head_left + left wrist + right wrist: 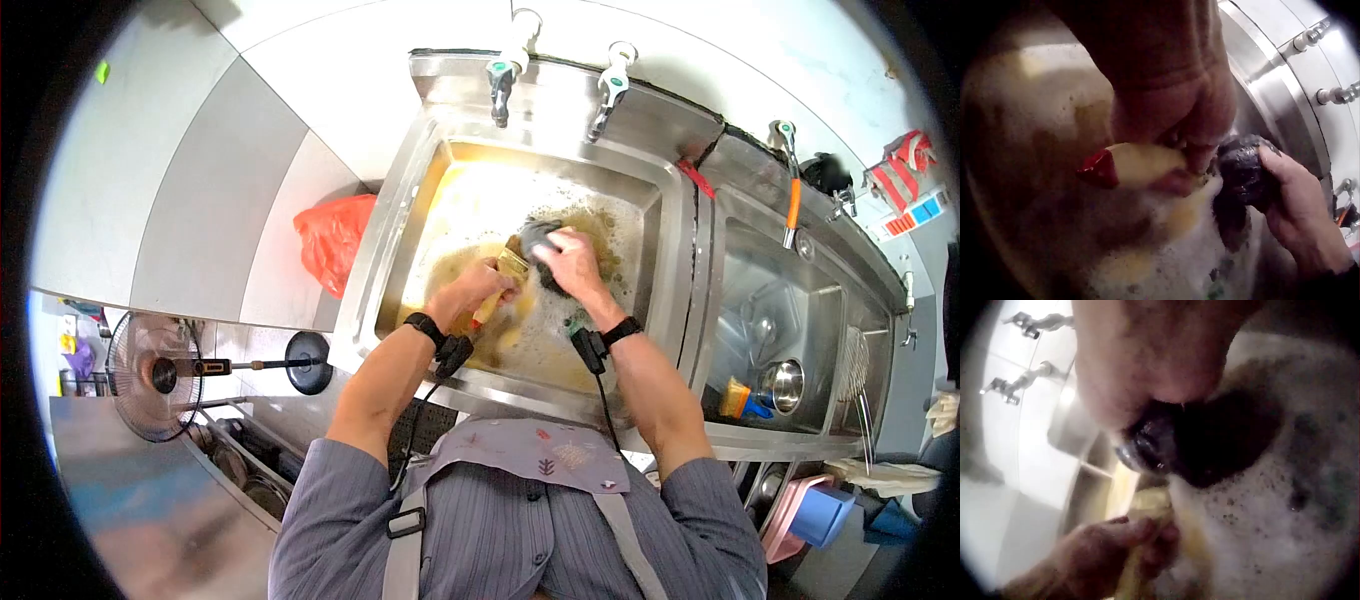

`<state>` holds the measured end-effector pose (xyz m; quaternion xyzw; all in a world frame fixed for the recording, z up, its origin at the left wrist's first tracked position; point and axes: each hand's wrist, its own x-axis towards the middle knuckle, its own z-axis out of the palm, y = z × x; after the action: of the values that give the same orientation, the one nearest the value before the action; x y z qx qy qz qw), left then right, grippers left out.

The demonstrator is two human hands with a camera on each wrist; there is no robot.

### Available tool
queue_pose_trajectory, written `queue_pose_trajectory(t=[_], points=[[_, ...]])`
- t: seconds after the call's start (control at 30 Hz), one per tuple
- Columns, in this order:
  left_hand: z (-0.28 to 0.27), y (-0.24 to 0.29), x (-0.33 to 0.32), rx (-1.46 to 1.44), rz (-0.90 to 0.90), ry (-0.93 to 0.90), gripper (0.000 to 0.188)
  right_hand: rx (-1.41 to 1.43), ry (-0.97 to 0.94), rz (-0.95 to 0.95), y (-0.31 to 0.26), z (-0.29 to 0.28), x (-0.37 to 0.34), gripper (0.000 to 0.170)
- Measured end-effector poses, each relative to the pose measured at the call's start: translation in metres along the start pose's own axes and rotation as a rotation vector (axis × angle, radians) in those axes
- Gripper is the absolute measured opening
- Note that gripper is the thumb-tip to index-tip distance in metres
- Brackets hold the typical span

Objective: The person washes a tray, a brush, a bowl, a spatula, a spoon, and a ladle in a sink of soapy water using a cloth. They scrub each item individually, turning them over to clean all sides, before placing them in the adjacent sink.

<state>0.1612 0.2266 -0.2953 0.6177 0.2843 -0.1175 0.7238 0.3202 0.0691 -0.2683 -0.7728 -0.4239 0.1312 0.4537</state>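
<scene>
Grey striped shirt (pixel 480 545) and a patterned apron (pixel 535 455) fill the near edge, with two bare forearms reaching from them over a steel sink (pixel 383 235) of foamy, brownish water. Left of centre, the left hand (pixel 478 286) has its fingers curled round a brush (pixel 513 264) — its pale handle ends in a red tip on the near side, and its head points far and right. Just right of that, the right hand (pixel 573 266) is closed about a dark, wet bundle (pixel 541 240), the thumb lying across its top (whether it is cloth or something else, I cannot tell). Brush head and bundle sit close together over the middle of the sink; I cannot make out whether they touch. Two taps (pixel 500 85) (pixel 612 90) stand on the far side, and a red plastic bag (pixel 332 242) lies left of the sink. Off to the right, a second basin (pixel 765 265) holds a steel bowl (pixel 782 386) and an orange-bristled brush (pixel 735 398) at its near end — the bowl just right of those bristles.
</scene>
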Motion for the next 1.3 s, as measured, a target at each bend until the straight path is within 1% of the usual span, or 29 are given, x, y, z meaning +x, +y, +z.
queue_pose_trajectory(t=[0.03, 0.1, 0.13, 0.17, 0.23, 0.27, 0.33, 0.37, 0.43, 0.5, 0.57, 0.63, 0.67, 0.7, 0.73, 0.77, 0.83, 0.9, 0.97, 1.0, 1.03, 1.07, 1.1, 1.13, 1.17, 1.2, 1.23, 1.27, 1.3], points=[[0.004, 0.001, 0.001, -0.016, -0.015, 0.049, 0.017, -0.016, 0.005, -0.175, 0.001, 0.006, -0.002, 0.025], [0.011, 0.003, 0.0, -0.03, -0.03, 0.1, 0.015, 0.049, -0.04, -0.318, 0.001, 0.02, -0.003, 0.021], [0.013, 0.003, 0.001, -0.062, -0.02, 0.052, 0.014, 0.046, -0.07, -0.308, 0.002, 0.027, -0.005, 0.02], [0.013, 0.005, 0.0, -0.094, -0.009, 0.006, 0.014, 0.002, -0.138, -0.243, 0.005, 0.03, -0.006, 0.034], [0.011, 0.003, 0.001, -0.155, 0.019, -0.021, 0.014, 0.001, -0.085, -0.091, 0.009, 0.036, -0.008, 0.051], [0.011, 0.005, 0.0, -0.153, 0.042, -0.039, 0.016, 0.003, -0.087, -0.095, 0.011, 0.035, -0.005, 0.051], [0.009, 0.006, 0.001, -0.075, 0.053, -0.062, 0.024, 0.197, -0.171, 0.08, 0.016, 0.029, 0.0, 0.059], [0.011, 0.01, -0.001, -0.079, 0.055, -0.063, 0.024, 0.192, -0.173, 0.08, 0.008, 0.021, 0.002, 0.059], [0.013, 0.019, -0.004, -0.03, 0.041, -0.086, 0.028, 0.286, -0.334, 0.308, -0.004, 0.004, 0.009, 0.067], [0.013, 0.019, -0.005, -0.024, 0.069, -0.115, 0.026, 0.348, -0.299, 0.338, 0.028, 0.025, 0.013, 0.068], [0.019, 0.025, -0.012, -0.023, 0.09, -0.14, 0.024, 0.464, -0.126, 0.512, 0.017, 0.029, 0.017, 0.07], [0.027, 0.028, -0.016, 0.241, 0.082, -0.011, 0.018, 0.471, -0.19, 0.551, 0.015, 0.021, 0.011, 0.074], [0.028, 0.024, -0.014, 0.239, 0.082, -0.01, 0.018, 0.511, 0.002, 0.741, 0.012, 0.026, 0.01, 0.073], [0.03, 0.021, -0.012, 0.134, 0.133, -0.008, 0.016, 0.545, 0.198, 0.924, 0.009, 0.027, 0.011, 0.071], [0.029, 0.017, -0.009, 0.03, 0.184, -0.005, 0.015, 0.749, 0.189, 0.814, 0.043, 0.035, 0.01, 0.067], [0.027, 0.017, -0.008, 0.029, 0.186, 0.0, 0.015, 0.749, 0.185, 0.811, 0.042, 0.033, 0.009, 0.067], [0.025, 0.013, -0.007, -0.149, 0.107, -0.108, 0.014, 1.265, -0.007, 0.661, 0.038, 0.029, 0.001, 0.065], [0.018, 0.012, -0.005, -0.118, 0.085, -0.113, 0.016, 1.166, -0.035, 0.627, 0.018, 0.019, 0.002, 0.062], [0.015, 0.014, -0.004, -0.084, 0.063, -0.117, 0.018, 0.476, -0.36, 0.324, -0.006, 0.001, 0.008, 0.055], [0.016, 0.017, -0.005, 0.018, 0.038, -0.087, 0.021, 0.346, -0.367, 0.276, -0.003, 0.009, 0.013, 0.054], [0.016, 0.021, -0.007, 0.121, 0.015, -0.054, 0.024, 0.347, -0.369, 0.274, -0.002, 0.014, 0.017, 0.054], [0.021, 0.033, -0.018, 0.118, 0.015, -0.051, 0.024, 0.312, -0.315, 0.343, 0.0, 0.017, 0.018, 0.056], [0.03, 0.054, -0.034, 0.247, 0.006, -0.025, 0.029, 0.274, -0.258, 0.407, 0.003, 0.02, 0.022, 0.059], [0.034, 0.066, -0.042, 0.376, -0.003, 0.002, 0.035, 0.272, -0.258, 0.402, 0.012, 0.027, 0.026, 0.059], [0.033, 0.045, -0.033, 0.375, -0.006, 0.001, 0.035, 0.243, -0.198, 0.433, 0.024, 0.036, 0.025, 0.054], [0.031, 0.016, -0.016, 0.708, 0.294, 0.182, 0.033, 0.213, -0.137, 0.464, 0.038, 0.045, 0.024, 0.049], [0.033, 0.009, -0.013, 1.033, 0.602, 0.365, 0.031, 0.212, -0.137, 0.467, 0.043, 0.048, 0.022, 0.049], [0.032, 0.005, -0.009, 1.031, 0.602, 0.364, 0.031, 0.153, -0.009, 0.52, 0.049, 0.05, 0.021, 0.045], [0.029, 0.002, -0.003, 1.127, 0.456, 0.327, 0.032, 0.093, 0.119, 0.569, 0.054, 0.053, 0.021, 0.042]])
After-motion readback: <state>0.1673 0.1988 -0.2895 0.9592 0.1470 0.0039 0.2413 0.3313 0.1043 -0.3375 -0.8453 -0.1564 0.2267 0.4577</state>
